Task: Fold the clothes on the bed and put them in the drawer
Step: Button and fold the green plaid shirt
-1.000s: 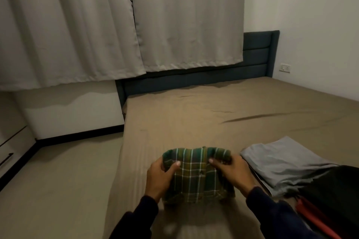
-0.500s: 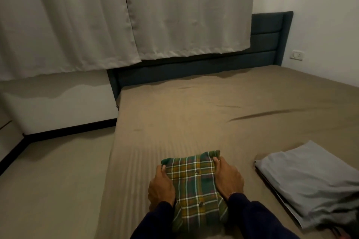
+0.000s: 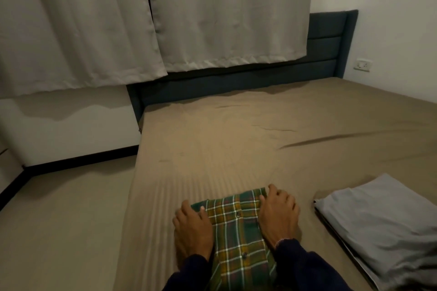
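Head view: folded green plaid shirt (image 3: 236,227)

It was a home bedroom: a bed (image 3: 236,139) with a tan sheet and dark padded headboard (image 3: 331,38), long grey curtains (image 3: 212,14) (drawn shut), and a wall socket (image 3: 363,64).

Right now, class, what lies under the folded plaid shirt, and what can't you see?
The plaid shirt lies on the brown bedsheet, hands at its sides: left hand, right hand. The sheet directly beneath it is covered, as are the shirt's inner folds.
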A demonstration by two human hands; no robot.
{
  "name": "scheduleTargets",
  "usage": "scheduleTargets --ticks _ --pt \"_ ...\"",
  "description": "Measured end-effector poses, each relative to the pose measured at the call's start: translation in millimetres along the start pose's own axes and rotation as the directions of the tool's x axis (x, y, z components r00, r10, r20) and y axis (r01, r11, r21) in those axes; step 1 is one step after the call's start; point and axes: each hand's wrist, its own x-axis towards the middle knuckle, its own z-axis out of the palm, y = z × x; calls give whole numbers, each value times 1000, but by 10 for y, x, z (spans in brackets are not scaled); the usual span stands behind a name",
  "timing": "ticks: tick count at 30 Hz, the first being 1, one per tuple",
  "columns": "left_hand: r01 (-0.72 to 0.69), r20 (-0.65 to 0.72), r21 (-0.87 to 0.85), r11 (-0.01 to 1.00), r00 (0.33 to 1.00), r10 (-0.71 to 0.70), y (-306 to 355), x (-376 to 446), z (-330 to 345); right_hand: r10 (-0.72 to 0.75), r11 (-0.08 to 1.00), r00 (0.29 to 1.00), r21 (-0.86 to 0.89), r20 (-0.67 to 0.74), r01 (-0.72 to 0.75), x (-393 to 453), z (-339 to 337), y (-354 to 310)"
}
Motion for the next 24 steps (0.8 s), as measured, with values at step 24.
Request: scheduleTargets --ticks 24 --pt "-187 393 33 982 906 159 -145 -214 235 167 984 671 -86 723 -153 -273 -57 -208"
